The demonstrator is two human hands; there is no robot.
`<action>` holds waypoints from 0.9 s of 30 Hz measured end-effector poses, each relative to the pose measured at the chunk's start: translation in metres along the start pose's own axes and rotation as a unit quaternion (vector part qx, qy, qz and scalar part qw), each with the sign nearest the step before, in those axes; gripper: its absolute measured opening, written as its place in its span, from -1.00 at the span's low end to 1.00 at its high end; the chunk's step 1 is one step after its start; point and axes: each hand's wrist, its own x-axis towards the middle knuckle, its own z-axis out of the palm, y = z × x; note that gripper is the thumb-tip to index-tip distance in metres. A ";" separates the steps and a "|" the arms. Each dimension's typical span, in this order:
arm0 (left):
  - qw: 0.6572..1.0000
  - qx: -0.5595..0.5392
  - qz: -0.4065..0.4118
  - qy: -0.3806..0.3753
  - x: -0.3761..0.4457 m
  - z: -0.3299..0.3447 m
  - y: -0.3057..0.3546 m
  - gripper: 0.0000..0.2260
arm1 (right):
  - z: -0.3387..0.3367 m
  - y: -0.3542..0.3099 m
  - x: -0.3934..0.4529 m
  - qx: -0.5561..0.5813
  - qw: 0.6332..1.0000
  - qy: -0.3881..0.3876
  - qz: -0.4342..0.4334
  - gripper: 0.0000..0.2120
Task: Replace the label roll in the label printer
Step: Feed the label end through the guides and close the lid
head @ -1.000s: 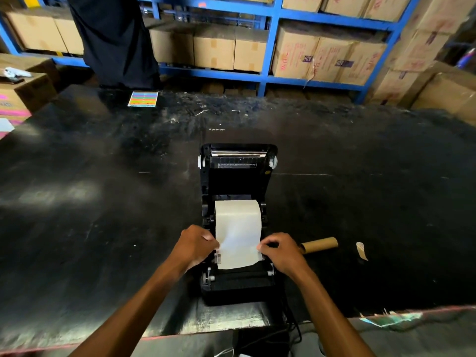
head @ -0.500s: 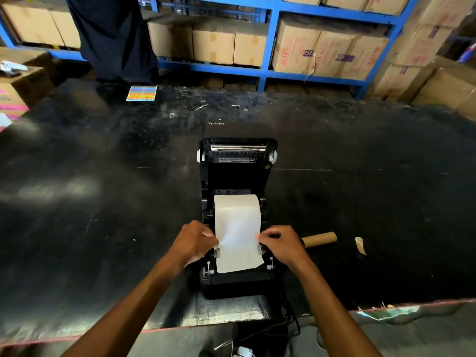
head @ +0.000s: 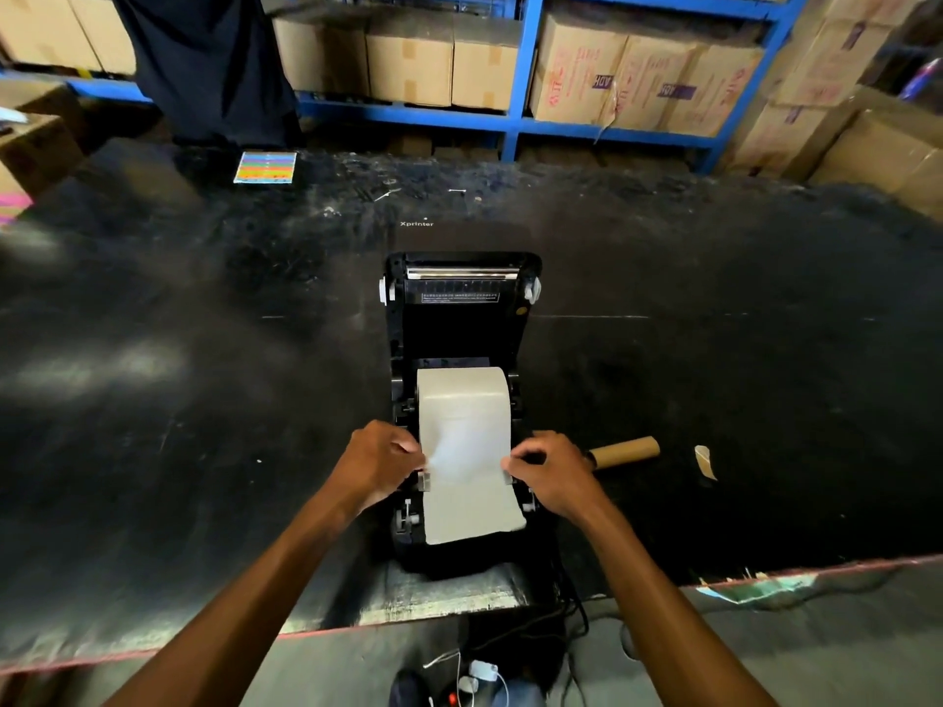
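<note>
A black label printer point(head: 462, 318) stands open near the table's front edge, its lid tipped back. A white label roll point(head: 463, 395) sits in its bay, and a strip of label paper point(head: 472, 502) runs forward over the front. My left hand point(head: 377, 464) pinches the strip's left edge by the left paper guide. My right hand point(head: 553, 472) pinches the right edge by the right guide. An empty brown cardboard core point(head: 625, 451) lies on the table just right of my right hand.
The black table point(head: 204, 375) is wide and scuffed. A torn paper scrap point(head: 706, 461) lies right of the core, a coloured sticker sheet point(head: 265, 167) at the far left. A person in dark clothes point(head: 204, 63) stands behind. Blue shelves point(head: 520, 68) hold cardboard boxes. Cables point(head: 561, 604) hang below the front edge.
Both hands stay pinched on the paper's edges and have shifted slightly back along the strip. The paper between them looks blurred.
</note>
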 end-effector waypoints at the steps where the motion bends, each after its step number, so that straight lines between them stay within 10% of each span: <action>1: 1.000 0.005 -0.001 0.001 0.000 0.001 0.000 -0.87 | 0.000 0.001 -0.002 0.000 1.000 0.004 -0.003 -0.91; 10: 1.000 0.028 0.001 0.001 -0.002 0.003 -0.003 -0.88 | -0.006 0.031 -0.058 -0.018 0.984 -0.088 -0.156 -0.55; 16: 0.996 0.033 0.039 0.074 -0.020 0.006 0.001 -0.93 | 0.001 0.028 -0.060 -0.036 0.968 0.036 -0.244 -0.93; 27: 0.949 0.179 0.257 0.048 -0.092 0.036 -0.012 -0.88 | 0.001 0.041 -0.081 -0.061 0.958 0.022 -0.278 -0.84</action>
